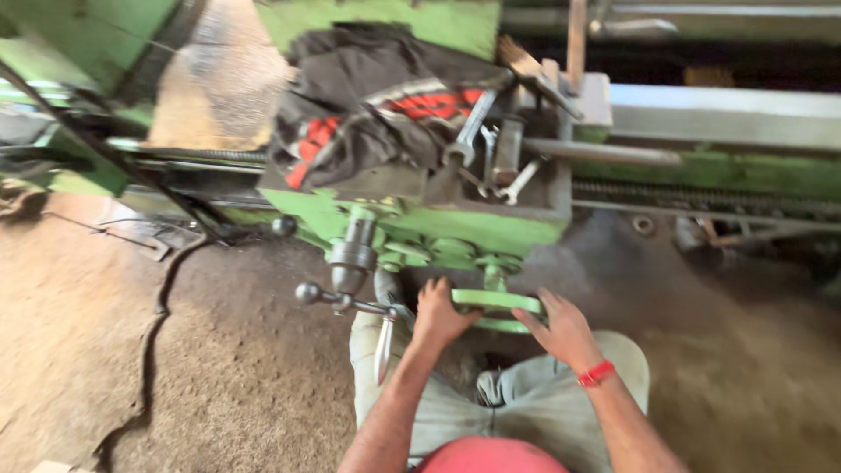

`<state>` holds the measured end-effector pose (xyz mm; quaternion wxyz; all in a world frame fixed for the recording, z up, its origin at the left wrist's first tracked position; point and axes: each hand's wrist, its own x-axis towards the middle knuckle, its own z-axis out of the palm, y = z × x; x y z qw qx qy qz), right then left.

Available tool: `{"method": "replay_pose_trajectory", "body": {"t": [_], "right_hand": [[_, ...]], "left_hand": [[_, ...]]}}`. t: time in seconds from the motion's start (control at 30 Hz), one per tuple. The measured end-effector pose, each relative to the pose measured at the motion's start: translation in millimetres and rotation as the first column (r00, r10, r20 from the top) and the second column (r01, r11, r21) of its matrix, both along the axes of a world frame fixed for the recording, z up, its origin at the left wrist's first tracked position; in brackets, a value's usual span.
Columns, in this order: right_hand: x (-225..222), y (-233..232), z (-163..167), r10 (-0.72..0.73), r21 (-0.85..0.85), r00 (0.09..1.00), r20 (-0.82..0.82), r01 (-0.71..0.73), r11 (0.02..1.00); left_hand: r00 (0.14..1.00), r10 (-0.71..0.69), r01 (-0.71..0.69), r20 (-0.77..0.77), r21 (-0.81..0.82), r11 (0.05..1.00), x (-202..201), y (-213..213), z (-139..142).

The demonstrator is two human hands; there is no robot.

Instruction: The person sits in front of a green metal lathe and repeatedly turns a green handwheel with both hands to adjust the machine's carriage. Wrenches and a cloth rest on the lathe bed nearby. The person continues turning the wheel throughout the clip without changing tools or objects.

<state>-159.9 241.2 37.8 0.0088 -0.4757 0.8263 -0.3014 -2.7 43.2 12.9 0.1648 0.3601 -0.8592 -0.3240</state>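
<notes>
Both hands on the green handwheel (496, 300) at the front of the green lathe carriage (420, 223). Left hand (441, 314) wraps the wheel's left rim, fingers curled shut on it. Right hand (561, 326) grips the right rim, fingers clamped over the edge, red band (596, 374) at the wrist. Carriage top acts as a tray: holds a black-and-red cloth (368, 105), a spanner (469, 131) and other loose tools just beside it, blurred. Ball-ended lever (337, 296) hangs left of the wheel, near the left hand.
</notes>
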Motion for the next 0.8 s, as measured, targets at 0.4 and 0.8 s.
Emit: {"method": "replay_pose_trajectory", "body": {"t": [0.4, 0.8], "right_hand": [[-5, 0, -3, -0.044, 0.093, 0.995, 0.089, 0.035, 0.995], [8, -5, 7, -0.050, 0.091, 0.998, 0.038, 0.046, 0.995]], "left_hand": [[0.999, -0.002, -0.003, 0.043, 0.126, 0.992, 4, 5, 15], [1.000, -0.014, 0.015, -0.014, 0.076, 0.997, 7, -3, -1]]}}
